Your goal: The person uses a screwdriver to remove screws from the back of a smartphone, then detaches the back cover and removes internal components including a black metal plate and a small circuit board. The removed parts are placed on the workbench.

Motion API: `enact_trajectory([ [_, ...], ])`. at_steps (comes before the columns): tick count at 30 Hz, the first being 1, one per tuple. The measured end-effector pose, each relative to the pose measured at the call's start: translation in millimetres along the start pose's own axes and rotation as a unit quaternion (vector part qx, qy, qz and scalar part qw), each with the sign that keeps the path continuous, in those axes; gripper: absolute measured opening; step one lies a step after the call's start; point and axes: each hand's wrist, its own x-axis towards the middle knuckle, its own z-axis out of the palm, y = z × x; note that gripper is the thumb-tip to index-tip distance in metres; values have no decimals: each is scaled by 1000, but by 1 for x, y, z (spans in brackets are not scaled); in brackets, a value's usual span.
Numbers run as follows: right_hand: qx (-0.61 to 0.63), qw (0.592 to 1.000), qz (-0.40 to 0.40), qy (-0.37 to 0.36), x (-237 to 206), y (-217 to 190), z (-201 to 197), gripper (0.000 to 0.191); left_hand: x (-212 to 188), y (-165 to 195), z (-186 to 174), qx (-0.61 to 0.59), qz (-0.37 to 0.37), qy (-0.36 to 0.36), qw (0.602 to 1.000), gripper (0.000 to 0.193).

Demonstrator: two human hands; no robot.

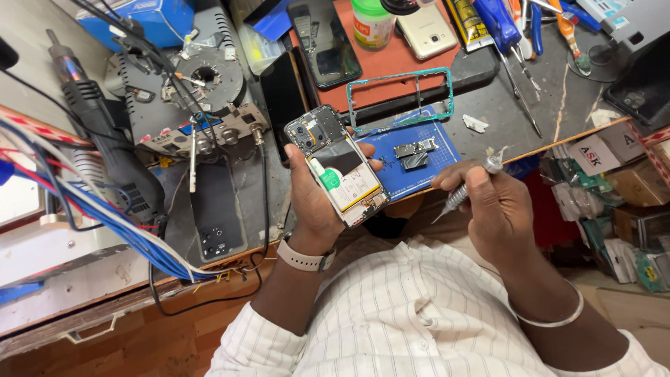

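Left hand: your left hand (315, 202) is wrapped around the opened phone (337, 165), fingers closed on its edges, back cover off, battery and board facing you. White watch (305, 258) on that wrist.
Right hand: your right hand (492, 206) is closed in a pinch on a slim metal screwdriver (462, 190), tip angled toward 7 o'clock, well apart from the phone.
Phone position: held above the bench edge, centre of view, tilted with the camera end toward 11 o'clock.
Mat: blue cutting mat (433, 164) at 1 o'clock from the phone, two small loose parts (414, 154) lying on it.
Frame: teal phone frame (400, 98) at 12 o'clock, partly on the mat, partly on the red pad (391, 63).
Red pad: carries a dark phone (324, 42), a pale gold phone (427, 31) and a green-capped bottle (371, 22).
Bench: dark, scuffed, cluttered top (551, 105); pliers and hand tools (520, 28) at 1 o'clock.
Left side: hot-air gun (105, 132) at 9 o'clock, bundle of blue and white wires (105, 216) below it, black back cover (218, 216) flat on the bench beside the cables.
Right side: small cartons and packets (614, 195) stacked at 3 o'clock, below bench level.
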Motion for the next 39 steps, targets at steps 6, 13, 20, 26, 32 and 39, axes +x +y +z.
enact_trajectory([
  [6,96,982,160,-6,-19,4,3,31,-3,3,1,-47,-8,-25,999,91],
  [13,98,993,-3,-69,-22,-17,20,24,-6,6,1,-78,-17,-35,996,92],
  [20,-42,993,-52,-96,-13,-32,24,26,-8,7,3,-89,-19,-45,995,93],
  [26,-49,991,-73,-103,-8,-35,30,28,-8,6,2,-90,-25,-53,994,92],
  [32,-139,974,-127,-129,-3,-39,32,28,-6,7,1,-87,-23,-42,995,92],
  [39,-218,931,-261,-132,3,-34,36,29,-7,6,3,-37,3,-15,999,90],
])
